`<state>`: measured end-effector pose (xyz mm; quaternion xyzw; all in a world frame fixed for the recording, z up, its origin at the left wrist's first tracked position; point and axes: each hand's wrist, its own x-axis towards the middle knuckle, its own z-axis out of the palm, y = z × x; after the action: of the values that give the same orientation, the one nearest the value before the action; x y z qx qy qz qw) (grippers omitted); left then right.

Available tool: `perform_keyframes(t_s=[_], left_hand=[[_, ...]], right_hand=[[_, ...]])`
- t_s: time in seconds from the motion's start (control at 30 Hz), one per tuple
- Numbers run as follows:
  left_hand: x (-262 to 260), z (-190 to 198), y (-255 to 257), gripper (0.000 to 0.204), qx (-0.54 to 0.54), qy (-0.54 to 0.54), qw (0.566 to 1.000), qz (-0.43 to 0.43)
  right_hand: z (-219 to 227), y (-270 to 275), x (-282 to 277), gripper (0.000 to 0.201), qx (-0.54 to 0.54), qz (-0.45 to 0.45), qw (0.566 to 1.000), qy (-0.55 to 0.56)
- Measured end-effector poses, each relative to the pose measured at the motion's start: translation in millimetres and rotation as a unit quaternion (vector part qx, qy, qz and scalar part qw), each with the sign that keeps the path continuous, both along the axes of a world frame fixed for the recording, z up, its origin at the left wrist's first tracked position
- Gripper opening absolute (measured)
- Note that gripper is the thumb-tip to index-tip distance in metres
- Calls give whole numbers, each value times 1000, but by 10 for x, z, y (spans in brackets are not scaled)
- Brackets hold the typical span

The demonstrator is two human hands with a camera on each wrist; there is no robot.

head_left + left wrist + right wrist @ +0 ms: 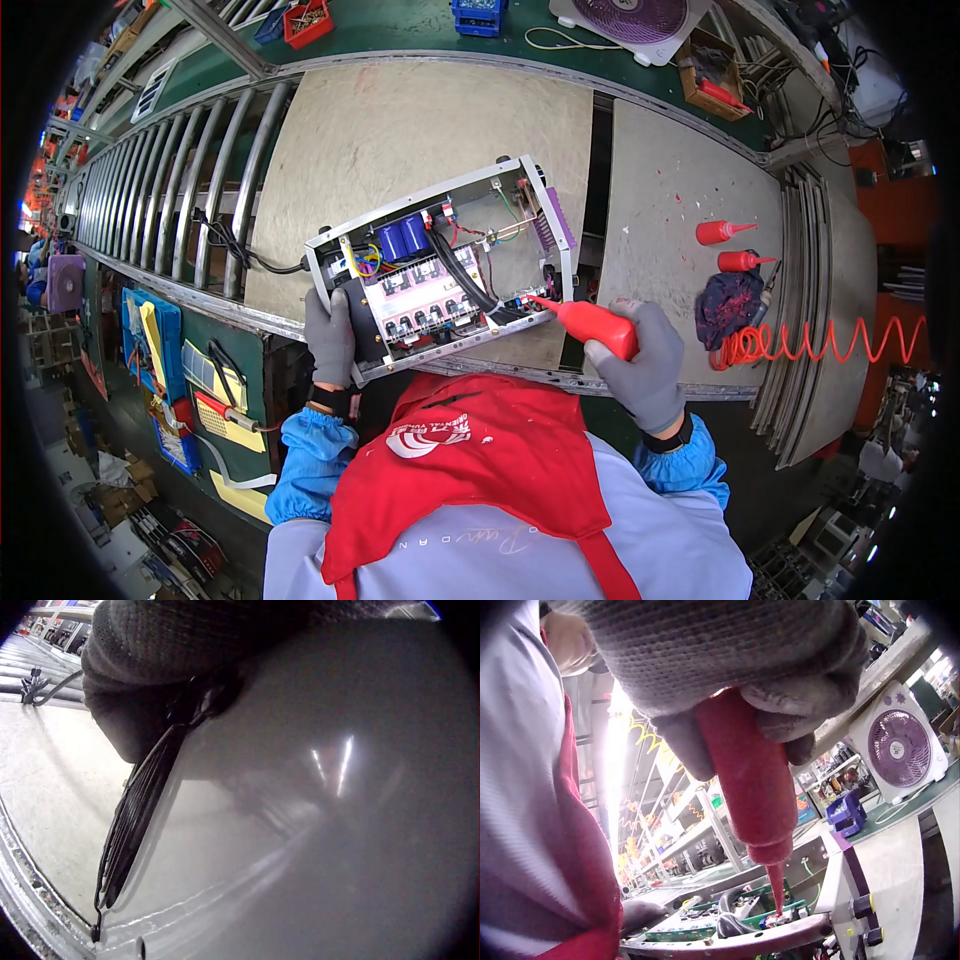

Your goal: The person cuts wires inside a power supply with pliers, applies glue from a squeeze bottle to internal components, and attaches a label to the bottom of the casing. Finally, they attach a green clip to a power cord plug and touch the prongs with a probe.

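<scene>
An open metal chassis (pixel 440 352) holding circuit boards, blue capacitors (pixel 403 238) and a thick black cable (pixel 462 268) lies tilted on the bench. The gloved left hand (pixel 330 335) grips its left end; in the left wrist view that hand (pixel 150 667) lies against a smooth grey panel (pixel 360 847). The gloved right hand (pixel 648 368) grips a red squeeze bottle (pixel 600 330), nozzle pointing at the chassis's right front corner. In the right wrist view, fingers of the right hand (pixel 735 675) wrap the bottle (pixel 754 780), its tip down at a small connector (pixel 774 920).
Two more red bottles (pixel 713 233) lie at the right beside a dark cloth (pixel 728 308) and a coiled red hose (pixel 800 345). Rollers (pixel 190 190) run off to the left. A purple fan (pixel 630 20) stands at the back. Blue trays (pixel 150 340) are at the lower left.
</scene>
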<state>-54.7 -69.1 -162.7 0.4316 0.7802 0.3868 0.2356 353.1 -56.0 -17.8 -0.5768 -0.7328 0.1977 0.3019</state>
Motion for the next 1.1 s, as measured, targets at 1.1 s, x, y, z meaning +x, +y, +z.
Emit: perform_keyframes(t_s=[1.1], left_hand=[[45, 53, 7, 37, -13, 22, 1000, 11]], right_hand=[[-623, 485, -444, 42, 38, -34, 996, 78]])
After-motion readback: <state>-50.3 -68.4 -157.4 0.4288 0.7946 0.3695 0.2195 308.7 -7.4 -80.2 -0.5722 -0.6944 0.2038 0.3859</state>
